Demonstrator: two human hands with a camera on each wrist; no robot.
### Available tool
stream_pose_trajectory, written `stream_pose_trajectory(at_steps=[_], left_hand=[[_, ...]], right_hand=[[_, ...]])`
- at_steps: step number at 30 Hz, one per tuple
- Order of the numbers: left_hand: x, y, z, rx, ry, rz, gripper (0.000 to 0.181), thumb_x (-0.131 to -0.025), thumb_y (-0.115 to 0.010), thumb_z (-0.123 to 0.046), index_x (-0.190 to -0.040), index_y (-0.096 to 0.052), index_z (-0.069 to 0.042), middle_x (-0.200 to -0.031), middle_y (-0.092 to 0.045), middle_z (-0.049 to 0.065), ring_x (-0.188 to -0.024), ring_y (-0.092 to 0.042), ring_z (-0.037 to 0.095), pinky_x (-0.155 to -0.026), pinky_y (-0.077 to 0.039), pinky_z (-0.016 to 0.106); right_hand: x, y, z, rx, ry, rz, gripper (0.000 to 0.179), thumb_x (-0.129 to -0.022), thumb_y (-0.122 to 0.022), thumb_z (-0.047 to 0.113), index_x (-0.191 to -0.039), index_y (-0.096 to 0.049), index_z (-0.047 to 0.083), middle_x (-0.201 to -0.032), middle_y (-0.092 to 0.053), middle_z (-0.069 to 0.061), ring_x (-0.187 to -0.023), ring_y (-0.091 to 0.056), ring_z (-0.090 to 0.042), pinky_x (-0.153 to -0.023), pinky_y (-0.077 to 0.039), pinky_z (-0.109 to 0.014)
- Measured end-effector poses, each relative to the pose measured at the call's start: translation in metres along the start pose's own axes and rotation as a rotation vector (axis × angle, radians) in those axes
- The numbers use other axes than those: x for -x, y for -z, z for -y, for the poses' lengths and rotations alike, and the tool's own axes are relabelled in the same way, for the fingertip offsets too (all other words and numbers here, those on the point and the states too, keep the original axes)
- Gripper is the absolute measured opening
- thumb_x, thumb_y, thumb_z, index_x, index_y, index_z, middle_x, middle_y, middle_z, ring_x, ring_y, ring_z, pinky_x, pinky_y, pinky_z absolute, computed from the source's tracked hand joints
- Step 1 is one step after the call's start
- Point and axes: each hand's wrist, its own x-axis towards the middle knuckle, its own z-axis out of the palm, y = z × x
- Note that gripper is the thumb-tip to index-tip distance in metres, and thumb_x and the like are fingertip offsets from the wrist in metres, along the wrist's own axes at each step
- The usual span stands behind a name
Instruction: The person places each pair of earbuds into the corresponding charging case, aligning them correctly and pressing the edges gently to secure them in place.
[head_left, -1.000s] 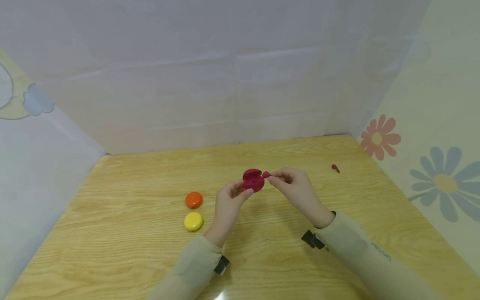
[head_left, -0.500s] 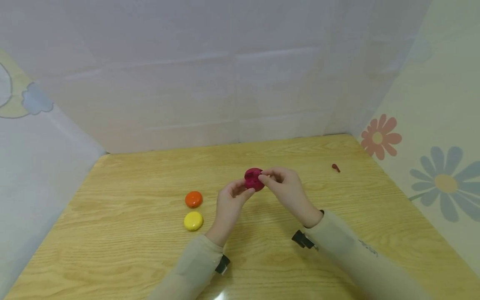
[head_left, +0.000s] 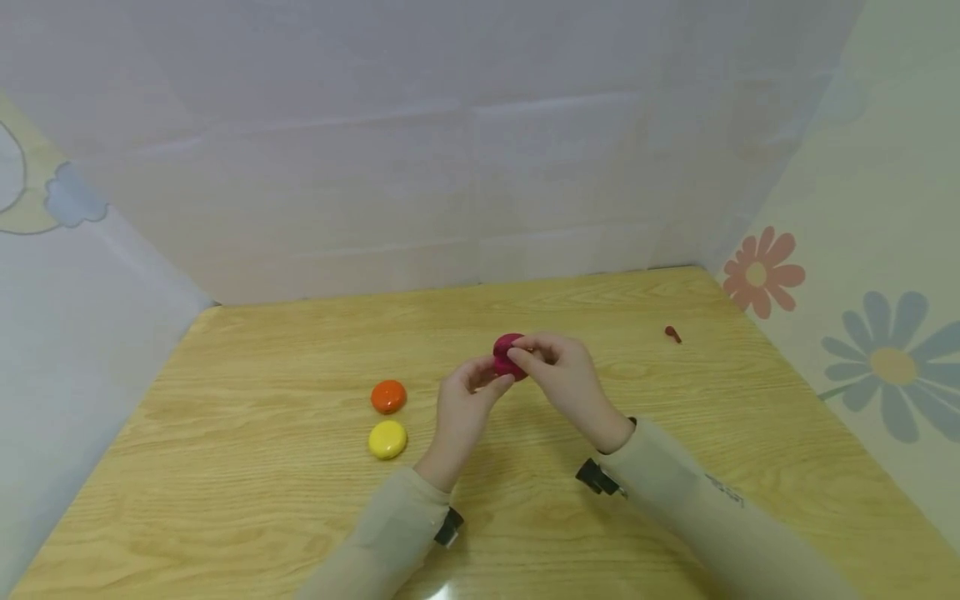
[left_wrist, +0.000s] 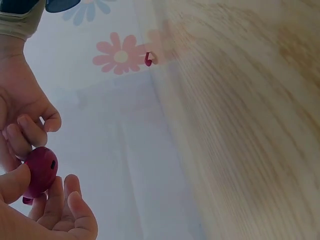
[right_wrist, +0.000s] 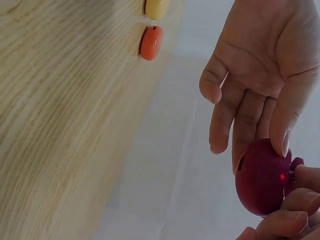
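Fingers and thumb of my left hand (head_left: 463,408) grip a dark red, rounded earbud case (head_left: 510,367) above the table, its lid raised. Against the case's opening, my right hand (head_left: 567,377) pinches a dark red earbud (right_wrist: 298,163), mostly covered by the fingertips. How deep it sits in the case cannot be told. A small red light glows on the case (right_wrist: 260,175) in the right wrist view. Another dark red earbud (head_left: 672,334) lies alone on the table's far right, and shows small in the left wrist view too.
Left of my hands, a round orange case (head_left: 388,397) and a round yellow case (head_left: 387,439) lie on the wooden table (head_left: 262,500), the orange one farther back. Pale cloth walls stand along the table's back and sides.
My right hand has moved left, bringing the pinched earbud from beside the case to its opening. The left hand and case have shifted slightly right. The lone earbud stays put.
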Motion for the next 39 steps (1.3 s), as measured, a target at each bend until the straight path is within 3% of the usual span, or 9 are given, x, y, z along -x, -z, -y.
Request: stream_pose_trajectory(at_steps=[8,17,31,39], left_hand=[[-0.0001,-0.0004,-0.0010,-0.001,0.009,-0.006,0.027,-0.092,-0.067,-0.008,-0.116,-0.066,0.004,-0.109,-0.069,0.014,-0.102,-0.061,0.025,-0.086,-0.051,0.037],[-0.0004,0.0017,0.0004,0.001,0.004,-0.002,0.028,-0.093,-0.066,-0.010,-0.118,-0.065,0.003,-0.111,-0.068,0.013,-0.104,-0.060,0.025,-0.090,-0.049,0.040],[0.0008,0.0037,-0.0004,0.009,-0.015,0.000,0.027,-0.092,-0.066,-0.008,-0.117,-0.065,0.004,-0.110,-0.068,0.014,-0.103,-0.060,0.025,-0.087,-0.050,0.037],[0.0007,0.0022,-0.0001,0.005,-0.057,-0.011,0.025,-0.091,-0.067,-0.005,-0.114,-0.066,0.005,-0.108,-0.069,0.015,-0.100,-0.061,0.026,-0.084,-0.052,0.036]], right_hand=[[0.0010,-0.0004,-0.0004,-0.011,0.010,0.008,0.016,-0.093,-0.065,0.006,-0.098,-0.068,-0.009,-0.079,-0.069,-0.010,-0.068,-0.058,-0.010,-0.066,-0.050,-0.023],[0.0017,0.0009,0.0001,0.058,0.001,0.031,0.018,-0.093,-0.065,0.006,-0.102,-0.068,-0.009,-0.081,-0.070,-0.012,-0.064,-0.051,-0.016,-0.059,-0.044,-0.023],[0.0018,0.0020,0.0017,0.092,0.029,0.073,0.019,-0.094,-0.063,0.005,-0.105,-0.069,-0.009,-0.092,-0.071,-0.015,-0.069,-0.054,-0.012,-0.063,-0.047,-0.023],[0.0007,0.0024,0.0034,0.152,0.033,0.057,0.013,-0.093,-0.065,0.007,-0.094,-0.069,-0.005,-0.062,-0.057,-0.001,-0.052,-0.039,-0.012,-0.050,-0.033,-0.024]])
